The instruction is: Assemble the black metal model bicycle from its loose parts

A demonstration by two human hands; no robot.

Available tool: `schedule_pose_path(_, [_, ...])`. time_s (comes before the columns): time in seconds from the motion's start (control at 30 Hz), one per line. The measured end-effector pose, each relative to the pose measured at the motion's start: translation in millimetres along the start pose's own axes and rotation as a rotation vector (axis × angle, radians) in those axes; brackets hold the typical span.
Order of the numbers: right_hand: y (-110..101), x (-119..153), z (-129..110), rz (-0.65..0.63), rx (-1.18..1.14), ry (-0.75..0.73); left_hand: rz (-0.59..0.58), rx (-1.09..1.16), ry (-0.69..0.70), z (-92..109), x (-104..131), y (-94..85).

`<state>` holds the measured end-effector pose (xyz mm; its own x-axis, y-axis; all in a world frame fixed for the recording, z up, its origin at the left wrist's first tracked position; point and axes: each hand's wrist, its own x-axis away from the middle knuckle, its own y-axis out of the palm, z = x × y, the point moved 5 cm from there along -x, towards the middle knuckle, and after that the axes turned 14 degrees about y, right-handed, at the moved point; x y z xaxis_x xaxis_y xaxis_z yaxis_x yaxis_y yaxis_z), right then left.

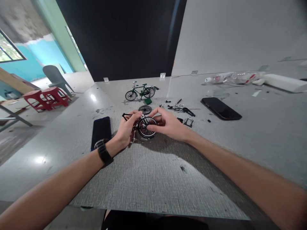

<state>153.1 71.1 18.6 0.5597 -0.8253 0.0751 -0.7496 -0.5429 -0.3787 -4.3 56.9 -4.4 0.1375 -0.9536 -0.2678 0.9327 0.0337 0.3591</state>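
Nearest my camera, two forearms point(64, 182) reach over the table point(144, 182). Between my fingers sits a small black wheel point(143, 127): my left hand point(126, 130) grips the model frame point(124, 115), likely to steady it, and my right hand point(171, 124) pinches the wheel's side. Just beyond the fingertips lies a loose wheel point(145, 110), then a green bicycle point(144, 91), perhaps set there for easy viewing; black parts point(181, 109) lie to their right. The grey tabletop looks scuffed; red stools point(55, 97) stand far left.

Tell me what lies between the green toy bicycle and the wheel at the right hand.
The head view shows a small green piece, nearer the green toy bicycle, then a loose black wheel, nearer the wheel at the right hand.
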Motion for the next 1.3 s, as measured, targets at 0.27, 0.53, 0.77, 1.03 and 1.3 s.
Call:
schedule_pose_path(0.27, [-0.3,-0.8,0.5,0.007,0.017,-0.003,-0.018,-0.02,-0.001,0.4,-0.1,1.5])
schedule_pose_path(0.53, [0.1,-1.4,2.2,0.006,0.003,0.014,-0.018,-0.036,-0.001,-1.2,-0.7,0.4])
schedule_pose_path(0.77, [0.1,0.2,-0.1,-0.006,-0.002,0.017,-0.014,0.005,-0.037,-0.1,0.7,2.5])
schedule_pose_path(1.03, [1.9,-1.4,1.2,-0.038,0.004,0.003,-0.04,0.011,-0.027,-0.2,1.0,2.0])
schedule_pose_path(1.3, [0.4,-0.6,-0.1,-0.019,0.037,-0.012,-0.026,0.002,-0.018,-1.1,-0.7,1.9])
